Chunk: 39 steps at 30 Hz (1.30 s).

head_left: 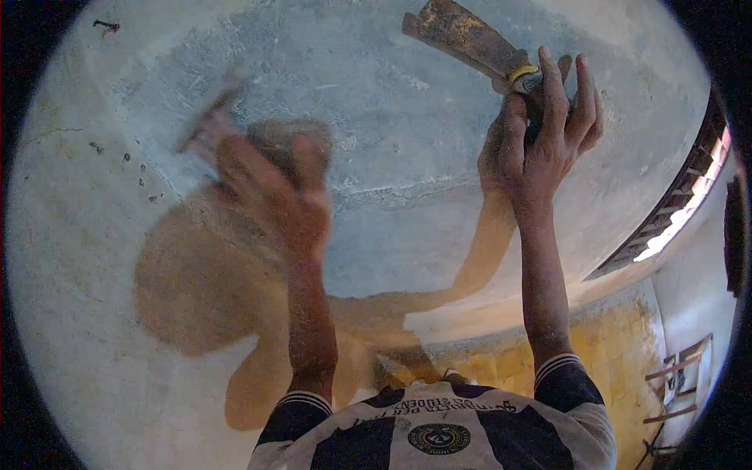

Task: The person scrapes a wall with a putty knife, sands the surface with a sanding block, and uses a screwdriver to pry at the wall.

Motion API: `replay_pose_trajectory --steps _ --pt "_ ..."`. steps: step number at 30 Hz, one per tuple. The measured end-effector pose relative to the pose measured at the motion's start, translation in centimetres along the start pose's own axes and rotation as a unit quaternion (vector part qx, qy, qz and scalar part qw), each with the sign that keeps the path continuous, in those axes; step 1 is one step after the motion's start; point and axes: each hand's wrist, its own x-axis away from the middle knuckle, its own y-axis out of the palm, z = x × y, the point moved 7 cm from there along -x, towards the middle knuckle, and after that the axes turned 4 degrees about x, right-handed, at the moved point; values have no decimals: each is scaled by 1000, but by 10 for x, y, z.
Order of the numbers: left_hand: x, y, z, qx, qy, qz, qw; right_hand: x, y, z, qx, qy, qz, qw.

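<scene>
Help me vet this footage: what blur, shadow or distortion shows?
Head view throughout: motion blur smears the left hand; the rusty flat metal blade looks sharper; a brown rounded shadow falls on the pale plaster wall; the picture bows within black corners.

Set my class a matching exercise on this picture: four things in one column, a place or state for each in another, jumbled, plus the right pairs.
1. Flat-bladed tool
2. Left hand
3. Round crest
4. Right hand

A. On the front of the striped shirt
B. At the yellow-ringed handle
C. Blurred
D. At the picture's top, rusty brown

Pairs: 1-D, 2-C, 3-A, 4-B
</scene>
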Motion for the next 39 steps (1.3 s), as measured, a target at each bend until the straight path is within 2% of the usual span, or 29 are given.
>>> replay_pose_trajectory --steps 2,4,7,8,10,11,12,15,17,19,22,24,25,27,29,31,33,34,35,37,39 --pt "39 6 39 -94 86 -89 988 0 0 -1 5 3 -5 1000" --pt "71 20 70 -28 82 -224 971 1 -1 -3 7 6 -9 1000" --pt "-3 -20 83 -110 27 -383 917 -2 1 -4 2 2 -4 1000" --pt "-13 -22 58 -57 -8 -273 960 -1 1 -4 1 -3 -2 1000" --pt "-11 -18 1 50 -71 -36 996 0 1 -3 8 -6 -5 1000" --pt "-4 -12 -9 32 -57 -1 998 1 1 -2 16 -4 -11 1000" --pt "8 -6 -1 -13 -29 -33 999 -1 1 -2 23 -3 -12 1000" --pt "78 22 58 -47 68 -220 972 -2 3 -5 28 13 -4 1000" --pt "90 23 70 -50 95 -267 958 -1 3 -3 16 23 6 1000" --pt "61 6 66 -64 78 -253 962 -1 4 -2 14 33 16 999" --pt "18 -8 22 -66 8 -116 991 -2 4 -2 17 31 14 999" --pt "22 -2 10 -72 -27 -81 994 -2 2 -3 21 32 11 999" --pt "31 4 13 -65 -57 -97 992 -2 1 -2 15 39 13 999" --pt "79 13 60 -24 22 -202 979 -3 -1 -2 1 46 19 999" --pt "110 19 69 -37 131 -213 968 -2 -3 6 -1 63 19 998" --pt "86 10 76 -72 147 -248 955 -3 -1 7 0 74 21 997" --pt "-9 -30 83 -122 61 -314 939 -3 -3 6 8 77 12 997" --pt "-27 -32 55 -52 19 -171 984 -4 -4 5 12 75 8 997" --pt "-35 -31 24 19 -19 -20 999 -4 -5 5 15 74 5 997" --pt "-61 -17 2 -36 -38 13 999 -5 -4 6 13 82 16 996" --pt "-61 -16 25 -84 26 -1 996 -2 -4 13 3 99 40 994"
